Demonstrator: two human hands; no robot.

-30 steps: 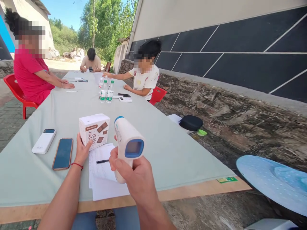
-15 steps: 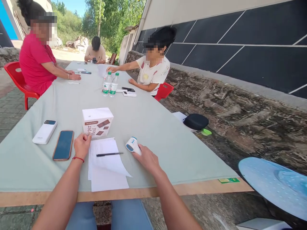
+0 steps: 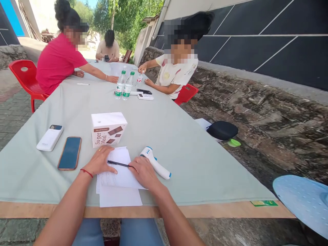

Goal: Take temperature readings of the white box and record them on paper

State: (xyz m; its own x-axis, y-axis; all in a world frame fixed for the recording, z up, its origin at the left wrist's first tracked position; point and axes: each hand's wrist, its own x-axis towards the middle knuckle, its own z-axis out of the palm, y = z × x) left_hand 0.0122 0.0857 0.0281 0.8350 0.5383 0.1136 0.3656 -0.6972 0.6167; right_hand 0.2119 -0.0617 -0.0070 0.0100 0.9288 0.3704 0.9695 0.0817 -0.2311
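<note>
My left hand (image 3: 102, 161) lies over the upper left of the paper sheets (image 3: 120, 197), thumb and fingers spread. It holds nothing. A black pen (image 3: 118, 163) rests across the sheets, its left end close to my left thumb. My right hand (image 3: 144, 171) is at the right side of the sheets, with its fingertips closed on the pen's right end. Just beyond that hand, a white and blue infrared thermometer (image 3: 160, 167) lies on its side on the cloth. Behind my left hand stands a white box with chocolate pictures (image 3: 109, 131).
Left of the sheets are a phone (image 3: 69, 153) and a white power bank (image 3: 50, 137). Two water bottles (image 3: 123, 85) stand farther back beside another phone and power bank. Three other people sit around the cloth-covered table (image 3: 179, 150). A blue hat (image 3: 302, 201) sits at the right.
My right hand has let go of the thermometer and moved left to the pen. My left hand has moved from the box's edge onto the sheets and opened. A co-worker's arm now reaches toward the bottles.
</note>
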